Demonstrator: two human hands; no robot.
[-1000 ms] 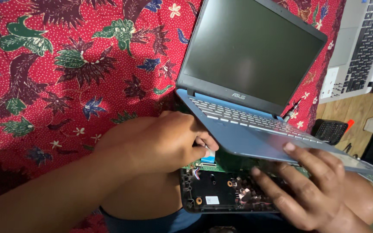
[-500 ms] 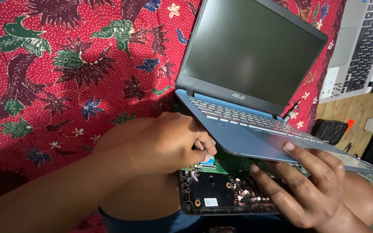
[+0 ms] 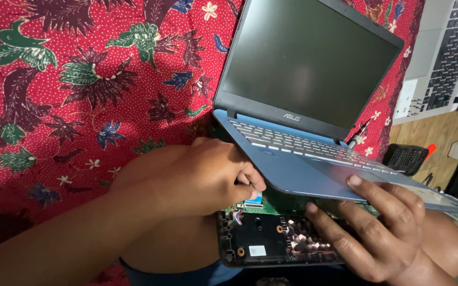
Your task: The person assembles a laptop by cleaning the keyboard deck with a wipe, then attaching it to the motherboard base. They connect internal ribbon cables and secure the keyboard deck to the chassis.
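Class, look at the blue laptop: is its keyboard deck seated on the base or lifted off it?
Lifted off. The right hand props the keyboard deck above the base, exposing the circuit board.

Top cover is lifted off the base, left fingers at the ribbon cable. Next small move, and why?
Probably free the flat blue-tipped ribbon cable from the green circuit board before lifting further. The left hand already pinches at it, while the right hand props up the blue laptop keyboard cover over the black open base. The cable seemingly links both, so lifting more could strain it.
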